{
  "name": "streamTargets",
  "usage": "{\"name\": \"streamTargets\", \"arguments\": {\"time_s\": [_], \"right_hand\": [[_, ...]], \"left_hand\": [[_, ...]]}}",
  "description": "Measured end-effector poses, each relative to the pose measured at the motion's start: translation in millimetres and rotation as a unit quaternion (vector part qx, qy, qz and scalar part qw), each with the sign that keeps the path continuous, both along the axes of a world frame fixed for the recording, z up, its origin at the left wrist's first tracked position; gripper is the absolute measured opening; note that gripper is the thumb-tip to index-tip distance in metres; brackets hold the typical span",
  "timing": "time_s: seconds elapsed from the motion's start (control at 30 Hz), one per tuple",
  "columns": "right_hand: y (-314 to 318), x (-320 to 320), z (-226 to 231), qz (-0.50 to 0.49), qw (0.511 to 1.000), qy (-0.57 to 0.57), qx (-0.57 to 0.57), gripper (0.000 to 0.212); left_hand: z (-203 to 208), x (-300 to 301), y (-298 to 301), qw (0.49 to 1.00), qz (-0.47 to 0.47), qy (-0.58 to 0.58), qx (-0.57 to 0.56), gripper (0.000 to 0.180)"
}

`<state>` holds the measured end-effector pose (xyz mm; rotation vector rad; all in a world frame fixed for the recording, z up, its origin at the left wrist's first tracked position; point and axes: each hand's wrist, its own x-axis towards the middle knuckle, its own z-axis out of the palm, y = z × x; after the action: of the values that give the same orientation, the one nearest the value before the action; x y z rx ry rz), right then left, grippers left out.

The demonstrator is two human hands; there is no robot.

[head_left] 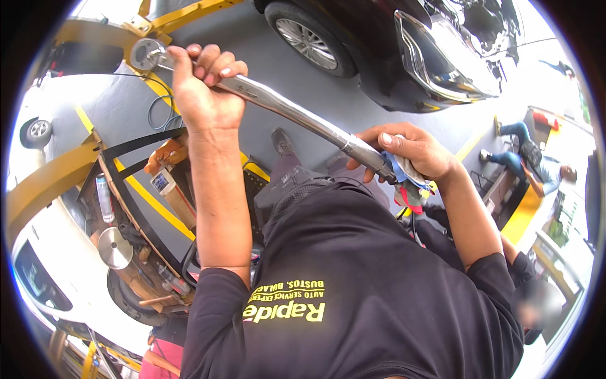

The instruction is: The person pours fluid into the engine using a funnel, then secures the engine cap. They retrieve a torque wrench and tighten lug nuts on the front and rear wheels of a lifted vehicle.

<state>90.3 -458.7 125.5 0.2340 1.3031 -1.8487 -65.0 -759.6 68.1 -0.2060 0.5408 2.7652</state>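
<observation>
- Wrench (287, 112): one, long, silver and round-headed, slanting from the upper left of the frame to right of centre.
- Hands: two, both on the wrench.
- Left hand (211, 85): grip closed around the shaft just below the head, fingers curled over the metal.
- Right hand (416, 150): grip partly curled at the wrench's lower end, against one bunched multicoloured cloth (404, 172); how tightly it closes, I cannot tell, some fingers being hidden.
- Worktop (137, 278), lower left: one spray can (105, 197) and one shiny round disc (115, 247) among smaller pieces.
- Car (379, 47), upper right: one, dark, with one wheel (307, 43) showing.
</observation>
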Motion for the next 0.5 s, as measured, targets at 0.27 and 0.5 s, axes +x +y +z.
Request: {"name": "streamTargets", "arguments": {"time_s": [0.27,0.5], "right_hand": [[-18,4,8,0.03,0.998,-0.045,0.017,0.051],[2,16,-4,0.013,0.998,-0.055,0.009,0.058]], "left_hand": [[11,-21,6,0.997,-0.069,-0.024,0.012,0.04],[2,-17,32,0.996,-0.072,-0.057,-0.014,0.038]]}}
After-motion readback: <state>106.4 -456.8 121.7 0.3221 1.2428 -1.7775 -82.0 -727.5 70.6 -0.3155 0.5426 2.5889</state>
